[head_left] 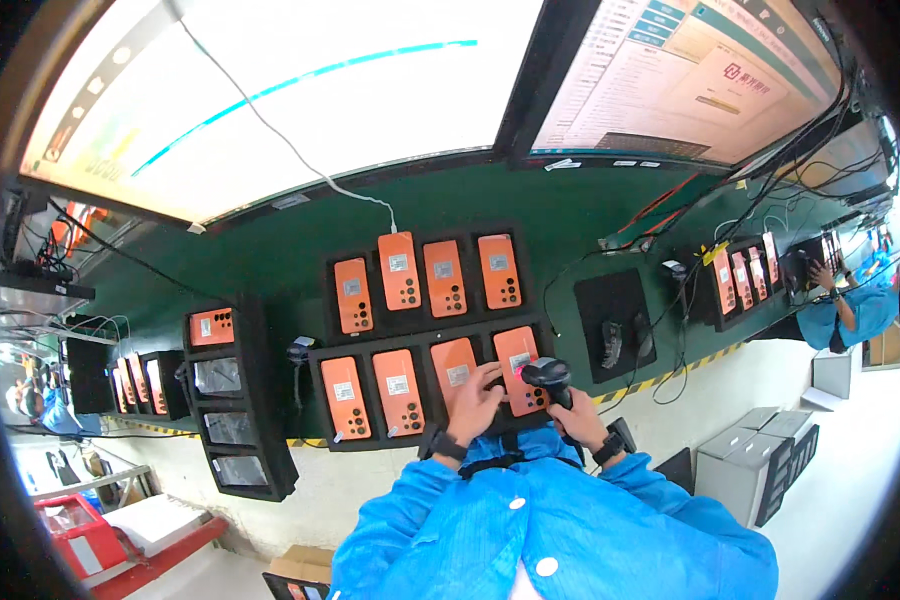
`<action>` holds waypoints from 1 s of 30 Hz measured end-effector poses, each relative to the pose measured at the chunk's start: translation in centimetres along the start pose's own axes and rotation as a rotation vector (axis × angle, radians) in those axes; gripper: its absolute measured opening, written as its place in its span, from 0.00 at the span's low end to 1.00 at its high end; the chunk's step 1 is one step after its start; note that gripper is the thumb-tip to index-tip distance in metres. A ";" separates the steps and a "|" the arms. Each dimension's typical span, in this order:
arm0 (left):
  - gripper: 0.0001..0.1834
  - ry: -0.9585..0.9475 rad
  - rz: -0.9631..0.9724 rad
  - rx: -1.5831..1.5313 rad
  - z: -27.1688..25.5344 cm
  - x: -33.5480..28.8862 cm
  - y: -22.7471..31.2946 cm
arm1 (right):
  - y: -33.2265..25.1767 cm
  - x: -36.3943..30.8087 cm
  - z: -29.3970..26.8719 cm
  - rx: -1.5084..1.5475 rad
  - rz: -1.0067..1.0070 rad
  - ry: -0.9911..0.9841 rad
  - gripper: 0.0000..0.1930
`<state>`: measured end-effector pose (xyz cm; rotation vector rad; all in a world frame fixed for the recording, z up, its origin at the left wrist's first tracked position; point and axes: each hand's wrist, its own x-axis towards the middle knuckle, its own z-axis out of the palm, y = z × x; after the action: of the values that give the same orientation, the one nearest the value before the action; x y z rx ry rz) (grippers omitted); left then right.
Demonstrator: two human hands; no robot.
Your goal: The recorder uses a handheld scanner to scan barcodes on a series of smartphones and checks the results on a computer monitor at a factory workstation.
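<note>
I watch monitors (370, 90) behind the green bench (560, 215) remotely. Right hand (582, 422) clamps a scanner (548, 374); fingers on left hand (473, 405), I cannot tell.

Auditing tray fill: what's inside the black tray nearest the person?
The black tray holds four orange phones, backs up. The left hand hides the lower part of the third from left; the scanner covers some of the fourth. Tray floor beneath them is hidden.

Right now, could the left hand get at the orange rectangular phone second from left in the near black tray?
Probably yes: the left hand looks empty and nearby, and nothing visible blocks the phone.
</note>
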<state>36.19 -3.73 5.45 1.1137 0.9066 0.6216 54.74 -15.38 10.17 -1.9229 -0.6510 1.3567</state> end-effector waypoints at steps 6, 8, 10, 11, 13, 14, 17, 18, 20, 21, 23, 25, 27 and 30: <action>0.36 -0.026 -0.053 0.672 2.6 0.4 1.3 | -0.6 -0.1 0.0 -0.202 -0.035 0.042 0.09; 0.36 -0.046 -0.168 0.710 3.6 0.6 1.6 | -0.7 -0.1 -0.6 -0.012 0.054 0.009 0.08; 0.37 -0.032 -0.196 0.571 4.6 1.2 1.3 | -0.5 0.8 -1.8 0.001 0.044 0.014 0.07; 0.37 -0.051 -0.214 0.593 5.2 1.4 1.0 | 0.0 1.2 -2.4 0.068 0.023 0.001 0.06; 0.35 0.077 -0.088 0.339 6.4 1.8 0.3 | 0.8 4.4 -3.7 0.038 -0.025 0.167 0.06; 0.35 0.102 -0.114 0.404 6.8 2.2 0.2 | 1.2 6.5 -4.5 0.027 -0.063 0.208 0.07; 0.35 0.268 0.027 0.636 7.6 2.9 0.4 | 2.9 12.5 -5.7 -0.003 -0.087 0.368 0.12; 0.35 0.290 0.023 0.675 7.7 3.2 0.8 | 3.3 14.3 -5.8 -0.282 -0.152 0.493 0.20; 0.33 0.228 -0.061 0.461 7.6 3.8 1.5 | 4.0 15.5 -5.7 -0.445 -0.186 0.620 0.22; 0.33 0.209 -0.115 0.490 7.5 4.2 1.9 | 4.1 15.9 -5.2 -0.639 -0.249 0.830 0.21; 0.28 0.136 0.098 0.471 7.2 4.8 2.5 | 4.6 16.0 -4.1 -0.480 -0.441 0.828 0.17; 0.23 0.142 0.116 0.451 6.3 4.8 3.1 | 5.4 16.0 -3.0 -0.272 -0.520 0.567 0.17; 0.20 0.072 0.078 0.241 5.6 3.9 3.7 | 6.4 16.5 -2.0 -0.645 -0.372 0.458 0.19; 0.18 -0.063 0.029 0.172 4.7 2.4 5.1 | 6.6 17.4 -1.8 -0.686 -0.294 0.247 0.13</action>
<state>41.54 -2.28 10.30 1.2955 0.9033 0.5364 62.29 -7.37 -4.98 -2.3383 -1.3338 0.7371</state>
